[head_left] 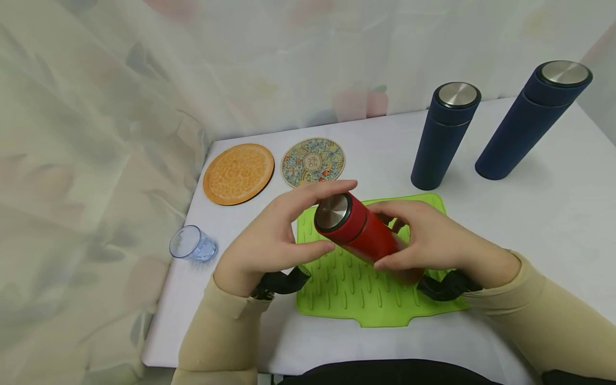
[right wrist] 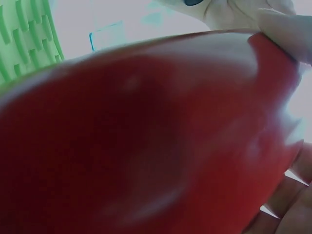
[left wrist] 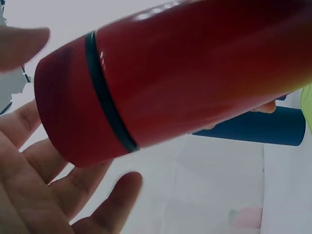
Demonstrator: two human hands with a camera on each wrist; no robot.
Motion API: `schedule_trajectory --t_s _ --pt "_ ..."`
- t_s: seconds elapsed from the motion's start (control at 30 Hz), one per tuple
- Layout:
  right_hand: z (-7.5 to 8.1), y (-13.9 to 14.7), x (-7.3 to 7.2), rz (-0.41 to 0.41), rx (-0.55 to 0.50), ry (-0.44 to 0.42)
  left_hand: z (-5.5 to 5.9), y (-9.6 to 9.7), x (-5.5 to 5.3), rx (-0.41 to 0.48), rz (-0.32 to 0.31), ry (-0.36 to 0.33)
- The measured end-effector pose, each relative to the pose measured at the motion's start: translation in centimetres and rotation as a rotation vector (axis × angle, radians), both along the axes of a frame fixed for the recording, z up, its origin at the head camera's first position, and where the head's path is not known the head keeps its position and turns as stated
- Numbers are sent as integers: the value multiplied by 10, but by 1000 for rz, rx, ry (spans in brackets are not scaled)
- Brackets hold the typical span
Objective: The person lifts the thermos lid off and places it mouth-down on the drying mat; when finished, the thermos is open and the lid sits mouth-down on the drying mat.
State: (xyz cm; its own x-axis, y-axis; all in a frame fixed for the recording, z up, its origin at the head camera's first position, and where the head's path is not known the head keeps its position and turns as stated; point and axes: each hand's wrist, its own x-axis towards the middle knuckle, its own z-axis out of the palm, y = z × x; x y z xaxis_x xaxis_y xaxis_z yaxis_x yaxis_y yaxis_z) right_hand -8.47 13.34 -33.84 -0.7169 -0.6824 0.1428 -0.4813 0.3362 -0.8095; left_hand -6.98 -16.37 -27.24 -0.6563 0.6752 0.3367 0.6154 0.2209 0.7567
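Observation:
A red thermos bottle with a steel-topped lid is tilted over the lime-green ribbed mat, its lid towards my left hand. My right hand grips its body, thumb on the near side and fingers round the far side. Around the lid, my left hand is spread with fairly straight fingers. In the left wrist view, the left thumb stands apart from the red lid, while the other fingers lie behind and below it. The bottle fills most of the right wrist view, hiding much of the right palm.
Two dark blue thermos bottles stand at the back right. An orange round coaster and a patterned round coaster lie at the back left. A small blue glass stands close to the table's left edge.

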Motion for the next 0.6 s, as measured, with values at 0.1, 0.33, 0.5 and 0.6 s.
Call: schedule_trajectory --t_s 0.1,0.33,0.5,0.6 --pt "-1 0 -1 20 -6 -23 2 0 1 15 -2 12" --pt "-2 0 0 43 -11 -36 -5 5 2 -20 213 188" --pt "-2 0 0 7 -5 -22 -3 0 2 -25 117 119" --pt "-3 0 0 0 -3 -14 -1 -2 2 1 37 20"
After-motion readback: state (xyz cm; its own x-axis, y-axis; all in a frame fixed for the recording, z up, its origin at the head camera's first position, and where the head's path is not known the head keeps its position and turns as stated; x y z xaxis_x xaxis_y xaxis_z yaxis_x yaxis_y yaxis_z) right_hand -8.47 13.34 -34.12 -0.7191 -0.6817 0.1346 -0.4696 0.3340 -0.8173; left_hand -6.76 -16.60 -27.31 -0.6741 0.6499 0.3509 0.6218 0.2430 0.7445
